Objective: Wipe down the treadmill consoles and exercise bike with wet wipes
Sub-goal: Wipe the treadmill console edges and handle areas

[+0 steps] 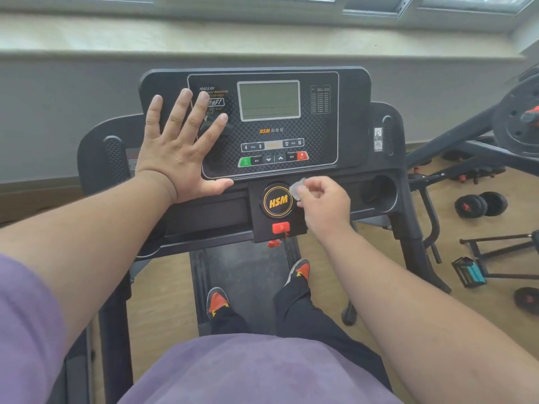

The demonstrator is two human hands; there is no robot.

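bracing left hand (178, 153) flat, fingers apart, on the console (350, 88); pinching a small wipe (297, 188) in right hand (323, 204), beside the round badge (278, 200). wiping the panel probably coming next.

Wood floor (163, 290) carries treadmill (388, 199), w/ dumbbells (481, 204) & bike frame (466, 147) at right.
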